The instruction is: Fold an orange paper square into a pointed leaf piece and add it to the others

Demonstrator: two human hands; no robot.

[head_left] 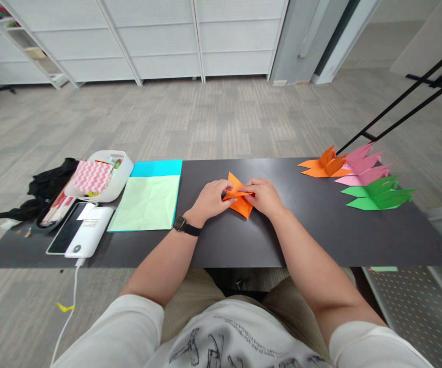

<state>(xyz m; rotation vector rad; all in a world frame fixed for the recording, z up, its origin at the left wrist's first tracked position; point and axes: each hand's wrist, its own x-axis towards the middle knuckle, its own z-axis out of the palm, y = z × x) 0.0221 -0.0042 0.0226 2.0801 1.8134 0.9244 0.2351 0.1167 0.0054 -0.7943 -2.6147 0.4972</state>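
A partly folded sheet of orange origami paper [240, 206] lies on the dark table in front of me, one point aimed away and one toward me. My left hand [213, 199], with a black watch on its wrist, pinches the paper's left side between thumb and fingers. From the right, my right hand [263, 197] grips the other side, its fingertips closed on a raised fold. Both hands rest low at the tabletop, and their fingers cover parts of the folds.
On the left are stacked pale green paper [144, 202], a white power bank [90, 232] with a cable, a phone [65, 230] and a white basket [123, 174]. Folded orange [324, 164], pink [368, 166] and green [377, 194] paper cranes stand at the right.
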